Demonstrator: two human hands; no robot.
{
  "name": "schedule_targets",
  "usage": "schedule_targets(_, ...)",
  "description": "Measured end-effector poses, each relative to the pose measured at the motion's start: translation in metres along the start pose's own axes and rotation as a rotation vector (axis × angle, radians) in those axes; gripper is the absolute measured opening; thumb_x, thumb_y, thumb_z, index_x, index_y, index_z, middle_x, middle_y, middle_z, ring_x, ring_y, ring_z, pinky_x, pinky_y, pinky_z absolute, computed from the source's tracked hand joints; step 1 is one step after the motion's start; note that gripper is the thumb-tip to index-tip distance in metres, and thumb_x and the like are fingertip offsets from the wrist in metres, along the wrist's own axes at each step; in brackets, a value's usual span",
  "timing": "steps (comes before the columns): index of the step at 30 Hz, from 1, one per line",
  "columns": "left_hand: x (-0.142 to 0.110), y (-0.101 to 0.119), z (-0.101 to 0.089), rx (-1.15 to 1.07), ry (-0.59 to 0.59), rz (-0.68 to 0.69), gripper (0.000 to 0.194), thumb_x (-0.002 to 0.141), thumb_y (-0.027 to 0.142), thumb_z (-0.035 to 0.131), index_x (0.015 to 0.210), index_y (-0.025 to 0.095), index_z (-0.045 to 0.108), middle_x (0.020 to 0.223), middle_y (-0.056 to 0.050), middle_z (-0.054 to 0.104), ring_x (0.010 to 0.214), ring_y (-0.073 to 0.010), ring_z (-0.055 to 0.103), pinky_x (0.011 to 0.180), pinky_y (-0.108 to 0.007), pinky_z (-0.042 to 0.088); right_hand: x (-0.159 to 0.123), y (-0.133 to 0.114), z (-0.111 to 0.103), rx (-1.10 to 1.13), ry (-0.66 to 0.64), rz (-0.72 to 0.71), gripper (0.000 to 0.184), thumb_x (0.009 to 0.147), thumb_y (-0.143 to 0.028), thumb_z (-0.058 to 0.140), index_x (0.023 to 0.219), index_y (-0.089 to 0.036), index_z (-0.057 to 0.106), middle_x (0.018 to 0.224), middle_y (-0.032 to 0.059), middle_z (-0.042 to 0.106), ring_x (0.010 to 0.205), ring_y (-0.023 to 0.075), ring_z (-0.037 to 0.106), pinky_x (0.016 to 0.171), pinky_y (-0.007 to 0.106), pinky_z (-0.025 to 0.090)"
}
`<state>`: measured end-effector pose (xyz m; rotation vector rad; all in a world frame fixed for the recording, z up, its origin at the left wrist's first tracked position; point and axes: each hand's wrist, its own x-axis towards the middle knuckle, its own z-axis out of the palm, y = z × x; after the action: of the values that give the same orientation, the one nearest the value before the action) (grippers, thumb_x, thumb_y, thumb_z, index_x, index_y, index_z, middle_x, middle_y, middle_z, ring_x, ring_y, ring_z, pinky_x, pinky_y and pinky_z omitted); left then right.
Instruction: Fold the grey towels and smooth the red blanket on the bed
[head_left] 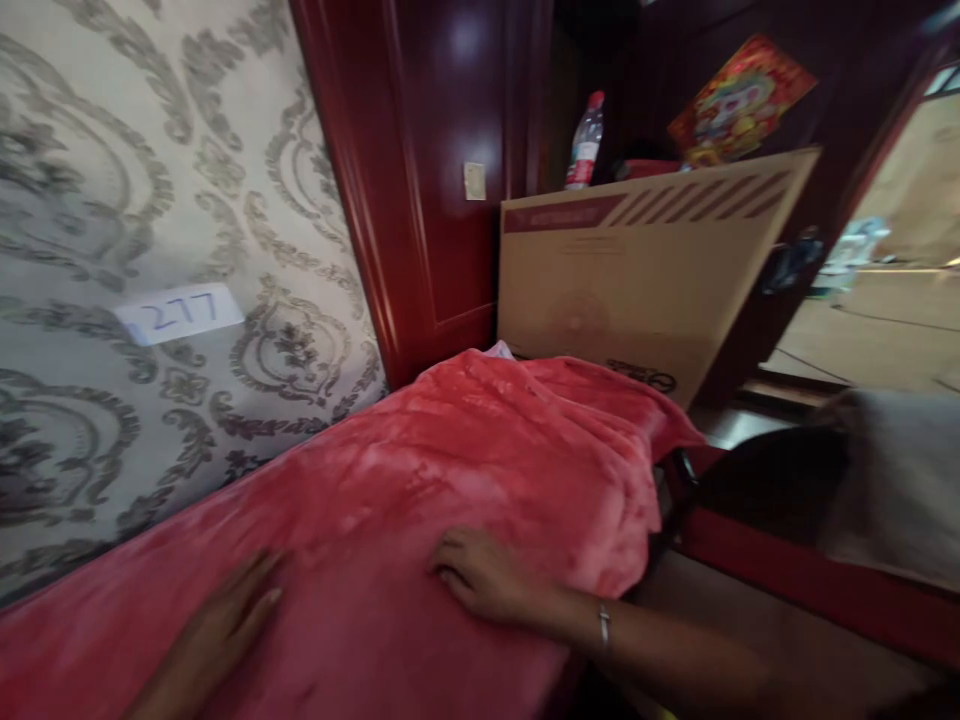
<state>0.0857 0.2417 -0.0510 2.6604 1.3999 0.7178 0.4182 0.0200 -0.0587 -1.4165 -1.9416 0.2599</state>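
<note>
A red plush blanket (360, 520) is spread over a long, bed-like surface along the wall, with folds and creases toward its far end. My left hand (217, 630) rests on its near left part, fingers stretched out and thumb apart, holding nothing. On the middle of the blanket lies my right hand (480, 575), palm down. Its fingers are loosely bent with a gap to the thumb, and no cloth appears gathered in them. A silvery bracelet (604, 626) circles my right wrist.
A big cardboard box (637, 270) stands past the far end, beside a dark red wooden panel (457, 130). A bottle (586, 142) is at its top edge. Patterned wallpaper (195, 180) borders the left, bearing a paper label (180, 314). Red-edged furniture (810, 575) stands right.
</note>
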Motion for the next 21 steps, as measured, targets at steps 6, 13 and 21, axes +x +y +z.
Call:
schedule_targets(6, -0.018, 0.096, 0.034, 0.174, -0.141, 0.105, 0.078, 0.085, 0.058, 0.027, 0.137, 0.011, 0.061, 0.147, -0.017, 0.053, 0.141, -0.0396, 0.043, 0.111, -0.062, 0.038, -0.010, 0.040, -0.069, -0.018, 0.170, 0.077, 0.036, 0.084, -0.006, 0.053, 0.113, -0.019, 0.069, 0.112, 0.0059, 0.072, 0.101, 0.0176, 0.065, 0.091, 0.031, 0.052)
schedule_targets(13, -0.030, 0.112, 0.038, 0.275, 0.037, 0.137, 0.076, 0.089, 0.054, 0.020, 0.135, 0.010, 0.062, 0.139, -0.018, 0.061, 0.134, -0.0367, 0.051, 0.110, -0.055, 0.039, -0.051, 0.135, -0.227, -0.354, 0.441, 0.789, 0.043, 0.089, -0.005, 0.044, 0.125, -0.013, 0.067, 0.128, 0.0150, 0.066, 0.120, 0.0233, 0.058, 0.107, 0.037, 0.042)
schedule_targets(21, -0.029, 0.104, 0.040, 0.242, 0.025, 0.107, 0.071, 0.087, 0.052, 0.029, 0.138, 0.013, 0.060, 0.142, -0.016, 0.059, 0.137, -0.0347, 0.049, 0.114, -0.053, 0.036, -0.074, 0.189, -0.251, -0.378, 0.379, 1.136, 0.026, 0.087, -0.023, 0.067, 0.108, -0.008, 0.073, 0.116, 0.0221, 0.068, 0.116, 0.0338, 0.061, 0.096, 0.039, 0.046)
